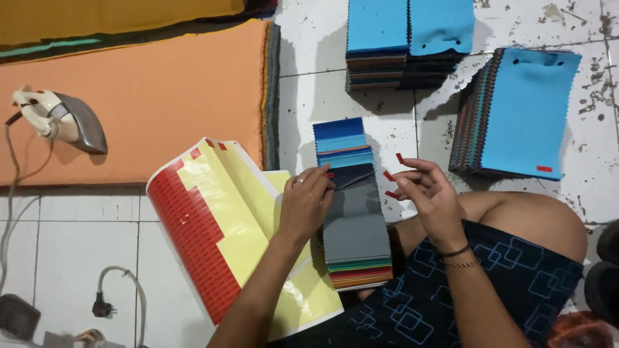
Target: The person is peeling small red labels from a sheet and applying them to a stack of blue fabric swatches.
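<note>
A fanned stack of fabric swatches (354, 219) lies on the tiled floor in front of me, blue shades at the far end, grey in the middle, green and red at the near end. My left hand (306, 201) rests on the stack's left side, fingertips pressing a small red sticker onto a dark navy swatch. My right hand (429, 190) hovers to the right of the stack with several small red stickers (391, 185) stuck to its fingertips. A curled yellow sticker sheet (219, 225), partly covered with red stickers, lies left of the stack.
An orange padded board (148, 103) with an iron (64, 119) on it lies at upper left. Two blue-topped swatch stacks (406, 38) stand at the back, another (522, 113) to the right. A plug and cable (106, 299) lie at lower left. My knee (535, 222) is at right.
</note>
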